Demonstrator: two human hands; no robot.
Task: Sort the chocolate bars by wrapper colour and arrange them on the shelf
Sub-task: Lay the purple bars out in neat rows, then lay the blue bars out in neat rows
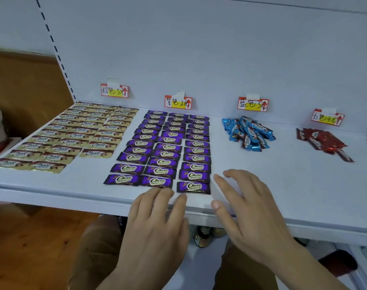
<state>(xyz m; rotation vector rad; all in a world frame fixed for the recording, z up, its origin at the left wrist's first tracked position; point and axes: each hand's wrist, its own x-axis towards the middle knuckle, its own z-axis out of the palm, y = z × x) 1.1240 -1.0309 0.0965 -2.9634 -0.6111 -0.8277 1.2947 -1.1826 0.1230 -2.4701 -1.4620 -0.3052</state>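
Hands (199,216) just before purple bars (163,151)

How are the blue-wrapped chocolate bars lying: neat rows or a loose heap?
A loose heap. The blue bars overlap at mixed angles, unlike the purple bars in flat rows.

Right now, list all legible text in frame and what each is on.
"Choco": gold bars, purple bars, blue bars.
"棕色5元": first price tag.
"紫色2元": second price tag.
"蓝色3元": third price tag.
"红色4元": fourth price tag.
Small print under "Choco" and red bars' print: unreadable.
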